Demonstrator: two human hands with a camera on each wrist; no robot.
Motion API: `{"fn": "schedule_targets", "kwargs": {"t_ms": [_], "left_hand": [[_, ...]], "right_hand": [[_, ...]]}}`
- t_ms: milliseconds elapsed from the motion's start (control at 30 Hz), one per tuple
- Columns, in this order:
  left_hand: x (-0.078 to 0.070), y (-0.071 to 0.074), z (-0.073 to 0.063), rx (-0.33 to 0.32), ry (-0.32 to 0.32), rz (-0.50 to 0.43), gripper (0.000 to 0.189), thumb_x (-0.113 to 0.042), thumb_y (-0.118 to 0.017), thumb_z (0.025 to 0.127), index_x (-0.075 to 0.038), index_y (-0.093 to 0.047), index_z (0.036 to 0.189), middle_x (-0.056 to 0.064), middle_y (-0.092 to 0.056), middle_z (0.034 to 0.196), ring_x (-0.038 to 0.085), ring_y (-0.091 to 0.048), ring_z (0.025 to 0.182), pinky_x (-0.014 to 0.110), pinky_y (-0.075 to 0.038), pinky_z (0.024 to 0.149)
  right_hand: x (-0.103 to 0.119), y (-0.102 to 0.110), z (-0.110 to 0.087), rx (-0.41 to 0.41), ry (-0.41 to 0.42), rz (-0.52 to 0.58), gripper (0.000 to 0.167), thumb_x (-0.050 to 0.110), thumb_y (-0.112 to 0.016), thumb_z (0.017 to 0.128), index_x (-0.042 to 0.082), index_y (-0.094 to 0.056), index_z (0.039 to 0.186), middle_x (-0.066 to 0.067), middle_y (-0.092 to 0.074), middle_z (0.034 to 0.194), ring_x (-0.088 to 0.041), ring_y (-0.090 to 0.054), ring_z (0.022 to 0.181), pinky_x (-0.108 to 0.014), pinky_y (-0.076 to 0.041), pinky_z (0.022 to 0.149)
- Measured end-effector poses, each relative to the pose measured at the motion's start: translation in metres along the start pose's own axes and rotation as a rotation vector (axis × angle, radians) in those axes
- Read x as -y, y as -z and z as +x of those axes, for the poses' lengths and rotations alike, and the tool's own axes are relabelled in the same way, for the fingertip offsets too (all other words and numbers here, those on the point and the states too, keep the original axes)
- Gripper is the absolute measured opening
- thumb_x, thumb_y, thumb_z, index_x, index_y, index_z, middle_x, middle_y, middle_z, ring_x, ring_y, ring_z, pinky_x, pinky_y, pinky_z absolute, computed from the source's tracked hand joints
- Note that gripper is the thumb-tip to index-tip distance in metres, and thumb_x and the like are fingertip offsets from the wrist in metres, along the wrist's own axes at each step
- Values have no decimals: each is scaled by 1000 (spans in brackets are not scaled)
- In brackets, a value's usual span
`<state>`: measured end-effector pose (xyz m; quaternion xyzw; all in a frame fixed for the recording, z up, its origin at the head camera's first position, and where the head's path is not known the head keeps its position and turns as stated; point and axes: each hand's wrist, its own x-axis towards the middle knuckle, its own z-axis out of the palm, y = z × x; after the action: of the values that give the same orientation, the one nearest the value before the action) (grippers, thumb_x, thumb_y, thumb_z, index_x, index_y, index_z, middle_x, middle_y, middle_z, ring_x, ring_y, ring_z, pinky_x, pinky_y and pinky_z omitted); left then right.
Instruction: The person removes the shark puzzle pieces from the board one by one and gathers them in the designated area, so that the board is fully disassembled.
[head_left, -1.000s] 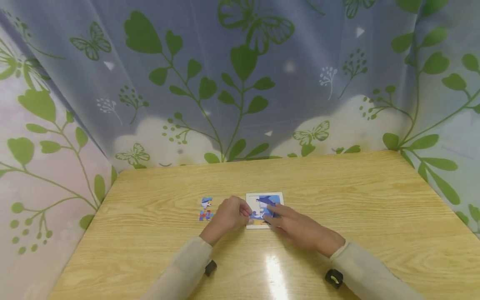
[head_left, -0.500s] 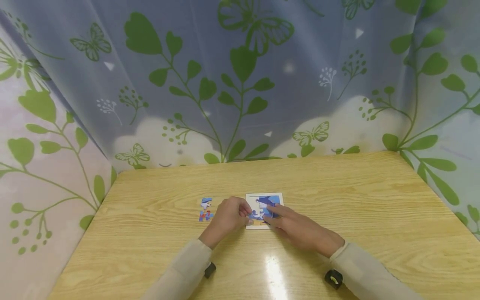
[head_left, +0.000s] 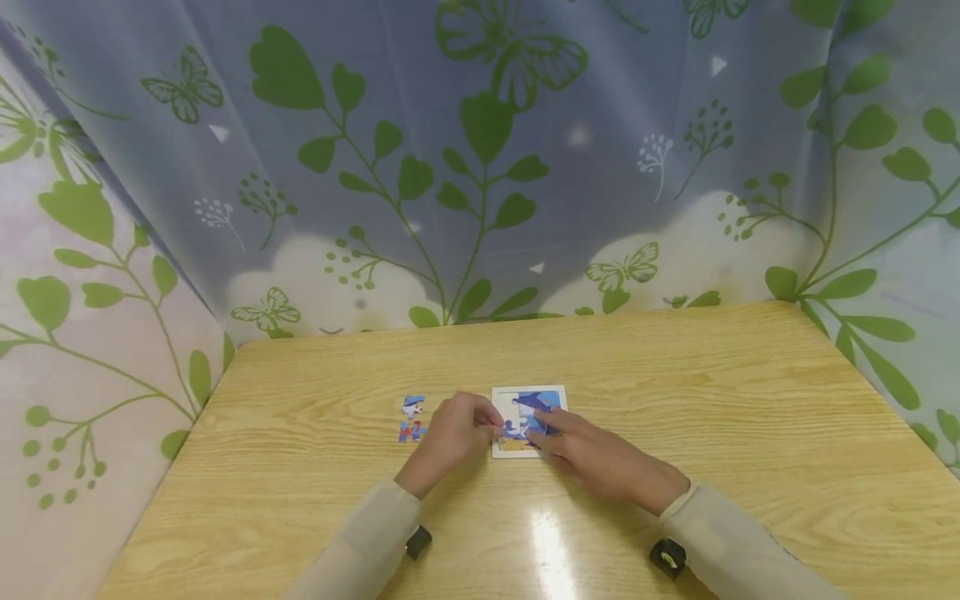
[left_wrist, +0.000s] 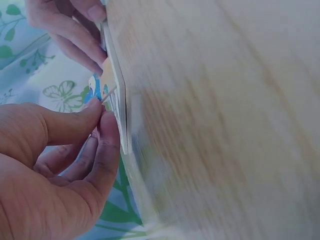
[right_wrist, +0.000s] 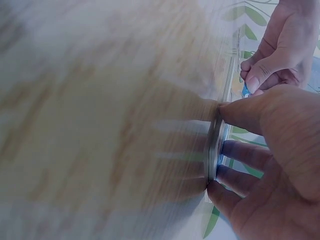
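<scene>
In the head view a white-framed jigsaw puzzle board (head_left: 528, 388) with a blue sea picture lies on the table; pale backing shows in its left part. My left hand (head_left: 452, 432) is at the board's left edge, its thumb and forefinger pinching a small puzzle piece. In the left wrist view that blue piece (left_wrist: 95, 89) stands tilted at the board's rim, partly behind the fingertips. My right hand (head_left: 600, 454) rests on the board's right side with fairly straight fingers, covering some of the picture. The right wrist view has its fingers (right_wrist: 245, 155) against the board's edge.
Left of the board lie loose puzzle pieces, a blue and white one (head_left: 412, 406) and a red and blue one (head_left: 410, 432). The wooden table (head_left: 675, 358) meets a leaf-patterned curtain (head_left: 480, 208) at the back and sides.
My left fingertips have shifted slightly at the board's lower left, and the piece there has turned or moved a little. My right hand stays in place.
</scene>
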<state>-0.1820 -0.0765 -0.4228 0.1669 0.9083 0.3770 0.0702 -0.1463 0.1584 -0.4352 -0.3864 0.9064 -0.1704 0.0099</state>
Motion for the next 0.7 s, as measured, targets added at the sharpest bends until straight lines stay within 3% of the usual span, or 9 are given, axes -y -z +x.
{"fn": "schedule_targets", "kwargs": {"t_ms": [333,700], "left_hand": [[4,3,-6,-28,-39,-33,6,0,-76,86,-6,-75,85,-1,-70,80,11,-63,74,29,-55,71],[20,25,-23,-79,-2,-22,5,-3,-78,87,-6,-74,86,0,-70,83,13,-63,77,33,-55,73]], "right_hand": [[1,1,1,12,-13,11,38,5,-59,102,-3,-57,139,-29,-43,150,-46,-40,139,-52,-39,110],[1,0,0,4,2,9,39,4,-59,101,-4,-57,139,-31,-44,149,-47,-41,138,-52,-39,110]]}}
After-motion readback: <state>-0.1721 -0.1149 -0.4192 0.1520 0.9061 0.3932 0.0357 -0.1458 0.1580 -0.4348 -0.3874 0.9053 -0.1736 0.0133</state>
